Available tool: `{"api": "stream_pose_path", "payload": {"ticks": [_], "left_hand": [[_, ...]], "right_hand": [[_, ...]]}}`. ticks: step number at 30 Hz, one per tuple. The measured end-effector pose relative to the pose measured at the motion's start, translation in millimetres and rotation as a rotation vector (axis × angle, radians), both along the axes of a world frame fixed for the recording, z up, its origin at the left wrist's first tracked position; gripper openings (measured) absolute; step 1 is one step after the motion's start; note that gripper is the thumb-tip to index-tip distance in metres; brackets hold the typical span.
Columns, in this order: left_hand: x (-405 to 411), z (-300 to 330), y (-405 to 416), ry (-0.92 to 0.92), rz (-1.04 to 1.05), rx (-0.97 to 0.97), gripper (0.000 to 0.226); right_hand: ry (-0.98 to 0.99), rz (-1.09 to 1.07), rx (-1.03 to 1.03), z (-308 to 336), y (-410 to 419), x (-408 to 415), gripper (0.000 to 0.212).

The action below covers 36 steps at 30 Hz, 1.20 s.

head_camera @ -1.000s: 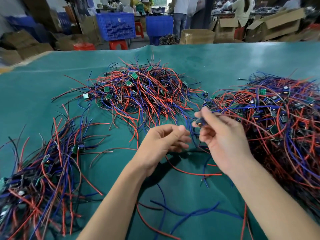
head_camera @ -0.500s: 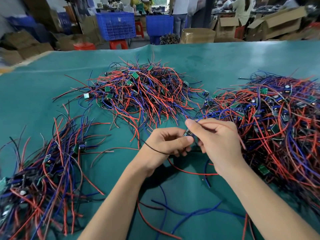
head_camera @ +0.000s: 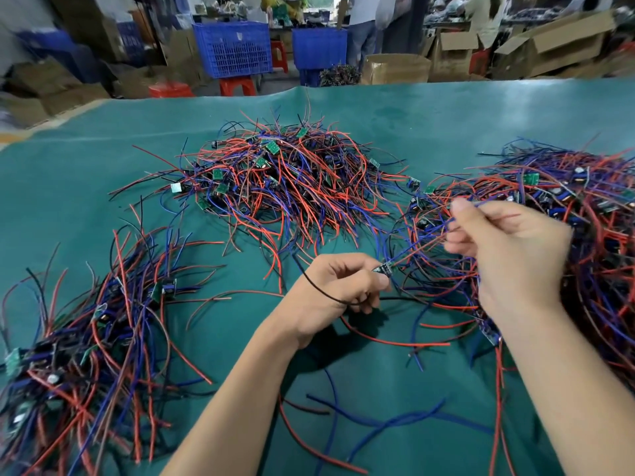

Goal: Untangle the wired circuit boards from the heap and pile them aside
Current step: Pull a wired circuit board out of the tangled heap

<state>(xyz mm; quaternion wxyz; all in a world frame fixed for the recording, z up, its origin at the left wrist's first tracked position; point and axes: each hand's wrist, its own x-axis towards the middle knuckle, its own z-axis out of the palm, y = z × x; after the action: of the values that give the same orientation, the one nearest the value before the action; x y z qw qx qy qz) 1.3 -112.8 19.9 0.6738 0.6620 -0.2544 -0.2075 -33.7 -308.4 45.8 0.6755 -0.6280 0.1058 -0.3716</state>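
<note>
Green-covered worktop [head_camera: 481, 125]. Centre: left hand [head_camera: 338, 286] pinches one small dark circuit board [head_camera: 384, 269], trailing red, blue and black leads. Right hand [head_camera: 508, 255], 2 o'clock of it, pinches its blue wire. Three wire heaps: 8 o'clock [head_camera: 79, 355], 12 o'clock [head_camera: 281, 187], 3 o'clock [head_camera: 584, 235].

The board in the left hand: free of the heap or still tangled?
Still tangled: the board's wires run taut into the right heap, right hand pulling them.

Three heaps of wired boards lie on one green mat [head_camera: 481, 108]: left [head_camera: 79, 345], middle [head_camera: 278, 187], right [head_camera: 563, 235]. Two hands work: left [head_camera: 338, 293], right [head_camera: 512, 252]. Behind stand two blue crates [head_camera: 233, 49] and two red stools [head_camera: 237, 86].
</note>
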Motion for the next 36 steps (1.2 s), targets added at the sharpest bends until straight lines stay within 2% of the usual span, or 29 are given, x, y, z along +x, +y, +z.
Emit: {"api": "stream_pose_path", "payload": {"ticks": [2,5,7,8,10,13,14,17,20,23,28,31,33,36], "left_hand": [[-0.2,-0.1,0.0,0.009,0.003,-0.001,0.025],[2.0,-1.7,0.8,0.043,0.068,-0.065,0.014],[4.4,-5.0,1.1,0.077,0.136,-0.13,0.022],[5.8,-6.4,1.4,0.089,0.156,-0.143,0.026],[7.1,-8.8,2.4,0.09,0.154,-0.161,0.029],[7.0,-9.7,5.9,0.011,0.081,-0.147,0.01],[6.2,-8.8,7.0,-0.013,0.059,-0.132,0.002],[5.0,-6.6,5.9,-0.005,0.067,-0.099,0.012],[5.1,-3.5,5.7,0.054,0.104,-0.091,0.014],[5.4,-3.8,7.0,0.057,0.081,-0.081,0.013],[3.8,-1.7,5.7,0.002,0.0,-0.001,0.015],[2.3,-2.5,4.9,-0.028,-0.018,0.056,0.014],[1.2,-2.9,3.6,-0.037,-0.01,0.081,0.009],[2.1,-2.6,3.0,-0.019,0.033,0.065,0.012]], "right_hand": [[-0.051,-0.029,0.069,5.4,-3.1,-0.6,0.018],[-0.184,-0.104,0.129,12.0,-4.3,0.0,0.003],[-0.207,-0.136,0.17,12.2,-4.5,1.2,0.018],[-0.145,-0.139,0.135,10.3,-0.5,1.7,0.018],[0.067,0.024,-0.056,1.9,16.7,0.1,0.01],[0.31,0.408,-0.392,-16.3,42.8,-2.3,0.021],[0.315,0.45,-0.462,-19.1,46.3,-2.8,0.025],[0.235,0.49,-0.428,-16.8,39.5,-3.0,0.021],[0.179,0.46,-0.384,-12.7,30.7,-2.8,0.01],[0.096,0.304,-0.339,-4.6,23.3,-2.1,0.005],[-0.03,0.004,-0.32,16.2,-2.1,-5.0,0.017],[-0.085,-0.08,-0.24,36.2,-14.4,-14.0,0.019],[-0.052,-0.056,-0.223,58.3,-33.7,-18.5,0.017],[0.261,0.012,-0.284,89.4,-70.7,-9.5,0.015]]}}
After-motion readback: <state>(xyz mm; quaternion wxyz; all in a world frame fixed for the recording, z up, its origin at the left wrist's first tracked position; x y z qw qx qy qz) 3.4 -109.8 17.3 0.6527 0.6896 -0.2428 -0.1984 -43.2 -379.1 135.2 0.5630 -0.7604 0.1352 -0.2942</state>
